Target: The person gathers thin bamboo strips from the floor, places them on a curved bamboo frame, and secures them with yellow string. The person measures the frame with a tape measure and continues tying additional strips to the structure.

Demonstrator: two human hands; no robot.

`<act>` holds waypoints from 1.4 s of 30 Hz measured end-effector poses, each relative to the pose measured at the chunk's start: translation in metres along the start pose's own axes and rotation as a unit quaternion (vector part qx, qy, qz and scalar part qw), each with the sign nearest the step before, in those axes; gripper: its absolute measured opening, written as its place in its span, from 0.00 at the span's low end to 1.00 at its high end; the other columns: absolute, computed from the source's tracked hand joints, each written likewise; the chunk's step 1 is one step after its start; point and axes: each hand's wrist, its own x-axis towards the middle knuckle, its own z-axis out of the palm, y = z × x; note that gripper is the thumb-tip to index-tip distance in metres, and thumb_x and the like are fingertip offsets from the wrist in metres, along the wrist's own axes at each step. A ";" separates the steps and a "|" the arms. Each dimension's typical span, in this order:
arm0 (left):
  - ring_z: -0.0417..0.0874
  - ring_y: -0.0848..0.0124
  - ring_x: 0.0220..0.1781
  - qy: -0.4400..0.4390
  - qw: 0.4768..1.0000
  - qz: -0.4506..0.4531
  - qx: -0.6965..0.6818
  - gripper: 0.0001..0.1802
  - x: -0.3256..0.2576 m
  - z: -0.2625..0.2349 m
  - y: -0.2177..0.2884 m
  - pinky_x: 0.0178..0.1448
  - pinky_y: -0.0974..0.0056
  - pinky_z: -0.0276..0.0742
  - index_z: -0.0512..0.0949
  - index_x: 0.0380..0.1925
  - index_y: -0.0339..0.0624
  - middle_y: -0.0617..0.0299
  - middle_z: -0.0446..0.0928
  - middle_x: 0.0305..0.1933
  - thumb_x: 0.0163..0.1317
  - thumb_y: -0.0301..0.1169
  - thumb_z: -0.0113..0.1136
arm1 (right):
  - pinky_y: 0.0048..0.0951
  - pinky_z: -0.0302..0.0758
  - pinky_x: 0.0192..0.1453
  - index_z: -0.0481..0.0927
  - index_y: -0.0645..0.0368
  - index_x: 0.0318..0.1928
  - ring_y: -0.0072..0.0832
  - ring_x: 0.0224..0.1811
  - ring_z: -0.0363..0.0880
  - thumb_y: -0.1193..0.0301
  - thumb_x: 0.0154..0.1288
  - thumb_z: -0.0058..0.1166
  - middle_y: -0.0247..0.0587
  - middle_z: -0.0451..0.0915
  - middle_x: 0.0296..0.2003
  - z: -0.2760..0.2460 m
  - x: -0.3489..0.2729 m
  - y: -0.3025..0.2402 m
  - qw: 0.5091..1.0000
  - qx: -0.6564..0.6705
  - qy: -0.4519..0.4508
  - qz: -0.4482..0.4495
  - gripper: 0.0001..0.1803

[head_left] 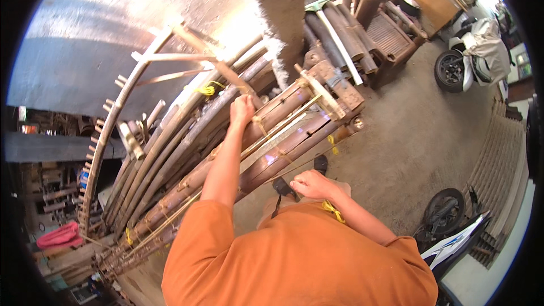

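Note:
My left hand is closed over the large bamboo frame, right beside the lower end of a light wooden bar. Whatever its fingers hold is hidden. Closer to my body, my right hand is curled into a fist in front of my waist; its contents cannot be made out. Between my hands run two thick brown bamboo poles, bound at intervals with cord. A wooden crosspiece spans them near their right end. Yellow ribbon hangs beside my right wrist.
Several long poles lie beyond the frame, next to a curved, pegged bamboo piece. Thick bamboo tubes are stacked at the far right. A covered motorbike and another wheel stand on the right. A pink cloth lies far left.

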 end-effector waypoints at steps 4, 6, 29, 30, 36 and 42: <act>0.85 0.46 0.53 -0.154 0.975 -0.016 0.161 0.20 0.005 -0.058 0.085 0.59 0.46 0.78 0.82 0.52 0.41 0.43 0.84 0.48 0.69 0.43 0.57 | 0.28 0.75 0.47 0.79 0.61 0.35 0.24 0.33 0.74 0.65 0.71 0.53 0.36 0.77 0.28 -0.033 -0.003 0.068 0.955 0.194 0.222 0.029 0.12; 0.85 0.46 0.53 -0.094 0.994 0.043 0.046 0.22 -0.013 -0.045 0.135 0.59 0.47 0.78 0.80 0.55 0.40 0.43 0.84 0.50 0.68 0.41 0.59 | 0.32 0.75 0.52 0.79 0.58 0.44 0.30 0.39 0.76 0.65 0.68 0.56 0.35 0.79 0.38 -0.066 0.007 0.128 0.918 0.252 0.270 0.142 0.11; 0.81 0.56 0.53 0.086 0.989 0.088 -0.083 0.10 -0.089 0.062 0.208 0.58 0.43 0.61 0.83 0.43 0.46 0.56 0.84 0.46 0.70 0.33 0.55 | 0.28 0.74 0.34 0.78 0.60 0.25 0.22 0.25 0.76 0.52 0.77 0.45 0.37 0.80 0.22 -0.236 0.172 -0.072 0.987 0.145 0.009 -0.073 0.28; 0.81 0.56 0.55 0.083 0.991 0.067 -0.084 0.11 -0.093 0.062 0.202 0.60 0.42 0.61 0.84 0.44 0.45 0.56 0.85 0.47 0.71 0.34 0.54 | 0.27 0.73 0.33 0.78 0.59 0.26 0.22 0.25 0.76 0.53 0.77 0.47 0.38 0.80 0.22 -0.246 0.132 -0.102 0.989 0.130 -0.028 -0.066 0.26; 0.80 0.59 0.58 0.068 0.994 0.050 -0.070 0.11 -0.096 0.059 0.208 0.67 0.43 0.58 0.84 0.45 0.47 0.58 0.84 0.49 0.72 0.36 0.55 | 0.51 0.75 0.43 0.80 0.63 0.29 0.59 0.35 0.79 0.56 0.77 0.44 0.60 0.81 0.29 -0.171 -0.039 0.030 0.982 -0.168 -0.087 -0.018 0.25; 0.77 0.79 0.34 0.089 0.878 0.051 -0.468 0.13 -0.013 -0.007 0.236 0.40 0.73 0.71 0.81 0.45 0.36 0.65 0.80 0.32 0.77 0.33 0.51 | 0.53 0.73 0.39 0.77 0.65 0.27 0.60 0.32 0.77 0.55 0.76 0.46 0.60 0.79 0.27 -0.120 -0.010 0.087 0.992 -0.116 0.043 -0.002 0.26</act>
